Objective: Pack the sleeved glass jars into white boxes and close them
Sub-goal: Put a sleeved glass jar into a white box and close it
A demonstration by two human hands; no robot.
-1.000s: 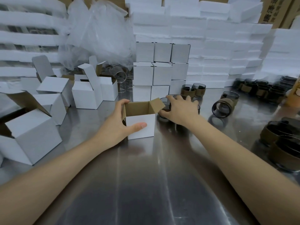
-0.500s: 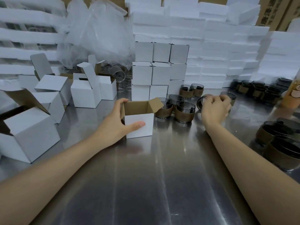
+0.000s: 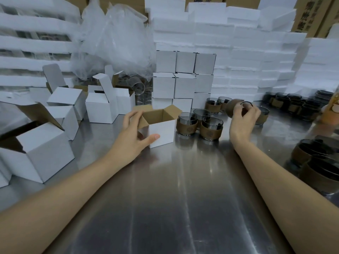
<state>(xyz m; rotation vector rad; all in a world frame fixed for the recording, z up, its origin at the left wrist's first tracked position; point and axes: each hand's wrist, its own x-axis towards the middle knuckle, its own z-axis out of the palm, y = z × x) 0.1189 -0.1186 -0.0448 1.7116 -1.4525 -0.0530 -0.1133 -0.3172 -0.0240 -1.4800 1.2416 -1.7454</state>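
Observation:
A small white box [image 3: 162, 132] with brown inside stands open on the steel table, flaps up. My left hand [image 3: 134, 133] grips its left side, thumb on the front face and fingers on the rim. To the right, my right hand [image 3: 243, 119] holds a glass jar with a brown sleeve [image 3: 232, 107], lifted and tilted on its side above the table. Three more sleeved jars [image 3: 211, 128] stand between the box and my right hand.
Closed white boxes [image 3: 183, 83] are stacked behind the open one. Open empty boxes [image 3: 100, 107] crowd the left side. More sleeved jars [image 3: 293, 105] stand at the back right and at the right edge [image 3: 319, 162]. White foam slabs [image 3: 256, 61] line the back.
My right hand moved from the jars beside the box out to the right, took a sleeved jar and lifted it, tilted. My left hand stayed on the box.

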